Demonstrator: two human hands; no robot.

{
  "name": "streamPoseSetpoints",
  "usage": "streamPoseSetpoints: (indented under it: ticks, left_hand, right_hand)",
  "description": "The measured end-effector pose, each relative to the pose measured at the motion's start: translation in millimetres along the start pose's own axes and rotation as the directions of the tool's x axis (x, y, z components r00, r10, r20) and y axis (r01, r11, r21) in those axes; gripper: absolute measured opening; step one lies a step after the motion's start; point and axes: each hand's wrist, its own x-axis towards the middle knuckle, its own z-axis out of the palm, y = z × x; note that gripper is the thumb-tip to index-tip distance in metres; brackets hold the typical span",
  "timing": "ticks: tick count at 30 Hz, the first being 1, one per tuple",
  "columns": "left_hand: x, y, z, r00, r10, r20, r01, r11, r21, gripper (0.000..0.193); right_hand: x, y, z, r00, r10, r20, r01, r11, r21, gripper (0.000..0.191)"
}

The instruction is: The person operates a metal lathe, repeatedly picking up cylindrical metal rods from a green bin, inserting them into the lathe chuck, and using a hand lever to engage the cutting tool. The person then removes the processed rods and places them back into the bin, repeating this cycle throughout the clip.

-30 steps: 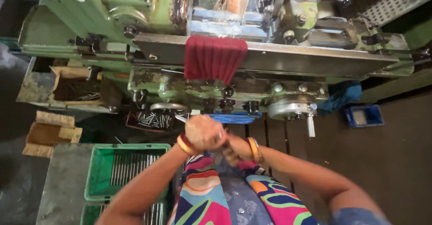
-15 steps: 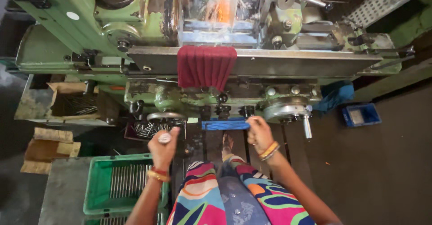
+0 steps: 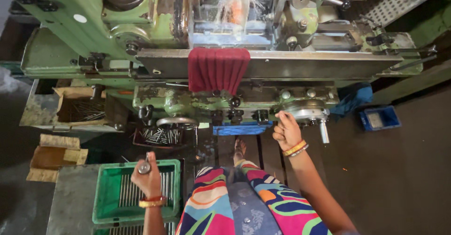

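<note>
Rods in crate, hands apart

Green crate [image 3: 104, 202] near left, filled with thin metal rods; dark tray [image 3: 159, 136] under the machine, heaped with the same. Left hand [image 3: 148, 177] raised over the crate, fingers clamped on a short metal rod [image 3: 144, 166]. Right hand [image 3: 285, 130] now farther right, curled against the silver handwheel [image 3: 306, 113]; grip hard to tell.

Chipped green-painted metal machine [image 3: 94, 33], matt red cloth [image 3: 218, 69], shiny steel handwheel [image 3: 305, 112], glossy green plastic crate [image 3: 105, 202].
</note>
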Motion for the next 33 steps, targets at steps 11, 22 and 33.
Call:
streamPoseSetpoints:
  ticks: [11,22,33]
  left_hand:
    - [5,38,19,0.998,0.04,0.052,-0.04,0.999,-0.005,0.049]
    - [50,52,88,0.993,-0.027,0.115,0.029,0.999,-0.013,0.044]
    - [120,216,217,0.888,0.348,0.299,-0.33,0.937,-0.111,0.037]
  right_hand:
    - [-8,-15,21,0.996,-0.057,-0.061,0.052,0.995,-0.087,0.01]
    - [42,-81,38,0.962,-0.248,-0.11,0.236,0.965,-0.112,0.012]
    - [127,-202,54,0.837,-0.542,-0.075,0.524,0.834,-0.175,0.002]
